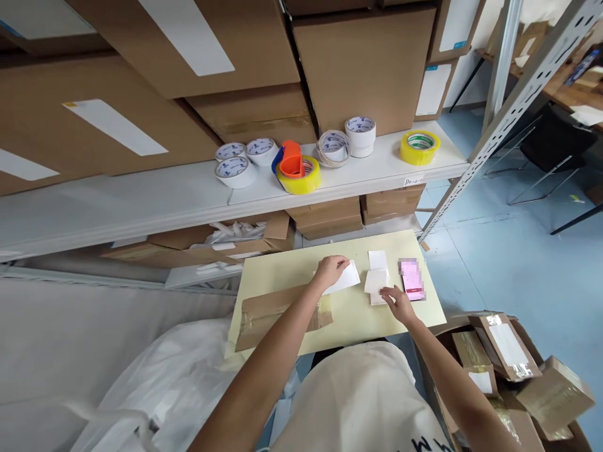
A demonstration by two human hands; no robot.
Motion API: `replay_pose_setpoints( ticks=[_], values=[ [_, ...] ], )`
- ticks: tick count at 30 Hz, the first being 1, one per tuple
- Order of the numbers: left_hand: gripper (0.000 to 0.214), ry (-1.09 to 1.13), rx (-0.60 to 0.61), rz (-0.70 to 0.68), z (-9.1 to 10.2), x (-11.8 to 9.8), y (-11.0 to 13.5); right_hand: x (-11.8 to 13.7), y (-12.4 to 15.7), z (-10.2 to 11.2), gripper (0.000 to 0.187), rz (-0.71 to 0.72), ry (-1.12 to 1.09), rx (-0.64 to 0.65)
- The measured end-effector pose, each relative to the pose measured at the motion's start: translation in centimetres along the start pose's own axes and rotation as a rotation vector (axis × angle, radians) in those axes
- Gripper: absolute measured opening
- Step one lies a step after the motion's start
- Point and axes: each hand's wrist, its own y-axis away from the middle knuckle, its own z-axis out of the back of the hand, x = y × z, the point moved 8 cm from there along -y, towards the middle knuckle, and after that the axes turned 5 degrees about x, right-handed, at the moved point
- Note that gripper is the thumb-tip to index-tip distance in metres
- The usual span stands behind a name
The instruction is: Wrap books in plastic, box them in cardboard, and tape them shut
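Observation:
On the pale yellow tabletop (pixel 277 276), my left hand (pixel 331 271) has its fingers closed at a white sheet of paper (pixel 347 279). To the right, my right hand (pixel 398 304) pinches the edge of a folded white paper strip (pixel 377 280), whose upper part lies flat. A phone (pixel 412 280) with a pink screen rests just beyond that hand, untouched. Under my left forearm lies a flat brown cardboard piece (pixel 266 318) with clear tape across it.
Above the table, a shelf (pixel 183 210) holds white tape rolls (pixel 235 171), an orange tape dispenser (pixel 291 161), a yellow tape roll (pixel 419 148) and large cartons (pixel 362 69). Small taped boxes (pixel 506 345) fill a big carton at lower right. White plastic sheeting (pixel 164 376) lies left.

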Motion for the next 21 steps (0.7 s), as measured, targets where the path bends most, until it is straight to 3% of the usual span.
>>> replay_pose_setpoints(
  ticks=[6, 10, 13, 17, 21],
  values=[
    [0.022, 0.31, -0.126, 0.0, 0.7, -0.1, 1.9, 3.1, -0.6, 0.2, 0.057, -0.001, -0.088, -0.039],
    [0.021, 0.42, -0.193, 0.044, 0.2, -0.7, 4.1, 7.3, -2.1, -2.4, 0.065, 0.028, -0.373, 0.021],
    [0.023, 0.495, -0.205, 0.063, 0.4, -0.7, 6.5, 9.4, -2.6, -4.0, 0.057, -0.023, -0.461, 0.024],
    [0.029, 0.658, -0.168, 0.106, 1.4, 1.3, 10.6, 10.8, -2.0, -4.0, 0.042, -0.077, -0.482, -0.093],
    [0.035, 0.863, -0.193, 0.161, 2.0, 4.2, 14.7, 11.5, -1.3, -4.1, 0.039, -0.076, -0.466, -0.196]
  ],
)
